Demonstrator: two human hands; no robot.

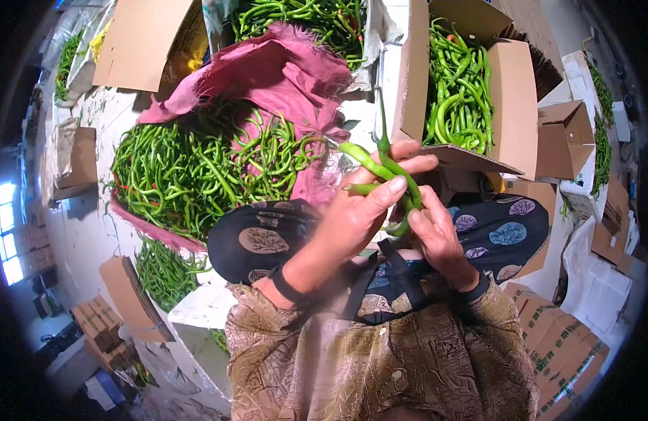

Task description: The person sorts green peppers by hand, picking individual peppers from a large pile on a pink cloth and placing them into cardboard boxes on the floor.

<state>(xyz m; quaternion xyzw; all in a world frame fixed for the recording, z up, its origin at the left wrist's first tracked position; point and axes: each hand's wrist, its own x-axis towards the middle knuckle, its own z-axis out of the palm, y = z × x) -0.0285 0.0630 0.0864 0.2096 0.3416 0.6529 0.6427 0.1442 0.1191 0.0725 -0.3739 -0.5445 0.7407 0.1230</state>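
Above my lap, several long green chili peppers [367,159] are gathered in my left hand [362,202], with the thumb laid across them. One pepper's thin stem points away from me. The fingers of my right hand [438,231] close around the lower ends of the same peppers, so both hands share the small bunch. Beyond my left knee lies a big heap of green peppers [171,168] with a few red ones, on a pink woven cloth [303,79]. Ahead to the right stands an open cardboard box [513,100] filled with larger green peppers [461,89].
More peppers [303,21] sit in a container at the far side. Loose peppers [163,273] lie by a white foam box [203,310] at left. Flattened cardboard [132,297] leans nearby. Taped cartons [555,342] are stacked behind me at right, and a small open carton [566,137] stands further right.
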